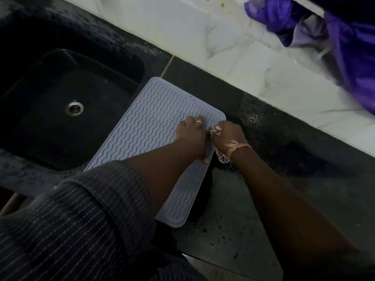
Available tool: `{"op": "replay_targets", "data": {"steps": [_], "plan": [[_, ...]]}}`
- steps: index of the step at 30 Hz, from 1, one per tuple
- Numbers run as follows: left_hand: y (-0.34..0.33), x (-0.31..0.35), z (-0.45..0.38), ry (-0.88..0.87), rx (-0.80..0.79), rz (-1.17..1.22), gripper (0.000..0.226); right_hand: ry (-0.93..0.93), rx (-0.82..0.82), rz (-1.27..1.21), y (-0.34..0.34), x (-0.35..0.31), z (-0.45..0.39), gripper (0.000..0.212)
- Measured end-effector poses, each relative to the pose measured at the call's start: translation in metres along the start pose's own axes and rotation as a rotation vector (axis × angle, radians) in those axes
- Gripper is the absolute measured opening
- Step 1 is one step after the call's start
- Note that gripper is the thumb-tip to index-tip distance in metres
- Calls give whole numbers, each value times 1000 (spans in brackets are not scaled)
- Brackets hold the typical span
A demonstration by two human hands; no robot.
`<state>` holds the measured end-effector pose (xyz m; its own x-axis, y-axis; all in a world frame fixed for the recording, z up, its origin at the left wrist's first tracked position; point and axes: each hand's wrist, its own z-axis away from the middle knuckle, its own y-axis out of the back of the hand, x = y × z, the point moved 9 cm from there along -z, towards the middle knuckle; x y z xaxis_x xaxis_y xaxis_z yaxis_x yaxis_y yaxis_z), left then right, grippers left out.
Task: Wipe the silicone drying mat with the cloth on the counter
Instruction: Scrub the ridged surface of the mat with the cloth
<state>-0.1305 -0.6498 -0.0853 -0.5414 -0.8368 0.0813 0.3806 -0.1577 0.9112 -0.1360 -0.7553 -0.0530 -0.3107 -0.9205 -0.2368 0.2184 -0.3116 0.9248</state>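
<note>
Head view, 1 frame. A pale grey silicone drying mat (154, 126) with wavy ridges lies flat on the dark counter (284, 179), running diagonally from upper centre to lower centre of the frame; its left long edge sits just beside, possibly overlapping, the rim of the black sink (60, 102) that fills the left of the frame. Left hand (191, 136) rests palm-down on the mat near its upper right corner, fingers laid fairly straight and pressed to the ridges, 1 ring visible on a finger, thumb at the mat's right edge. Right hand (228, 134) is just beside the left, at the mat's right edge, fingers curled around a bunched pale cloth (215, 131); 1 tuft shows at the knuckles next to the left hand, and another bit of it hangs below the wrist over the counter. Whether the cloth touches the mat cannot be told. A pink thread band (237, 146) circles the right wrist. A striped dark sleeve (81, 216) covers the left arm at lower left. White tiled wall (203, 37) runs across the top; purple fabric (345, 47) hangs in the upper right.
</note>
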Motion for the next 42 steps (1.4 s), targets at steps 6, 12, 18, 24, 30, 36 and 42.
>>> {"op": "replay_targets", "data": {"steps": [6,12,18,24,30,36,42], "plan": [[-1,-4,7,-93,-80,83,118,-56,-27,-94,-2,1,9,29],[-13,-9,37,-44,-110,66,111,-88,-24,-99,-6,1,8,19],[-21,-8,44,4,-164,26,123,-67,6,-162,-12,1,30,16],[-29,-10,45,50,-146,62,119,-23,-27,-197,-34,-2,64,23],[-27,-12,55,42,-11,151,105,-111,-67,-383,-22,17,49,18],[-47,-12,76,-16,-16,135,101,-46,38,-286,-3,10,20,17],[-42,-9,75,27,-95,85,107,-39,-20,-141,-22,-5,33,19]]}}
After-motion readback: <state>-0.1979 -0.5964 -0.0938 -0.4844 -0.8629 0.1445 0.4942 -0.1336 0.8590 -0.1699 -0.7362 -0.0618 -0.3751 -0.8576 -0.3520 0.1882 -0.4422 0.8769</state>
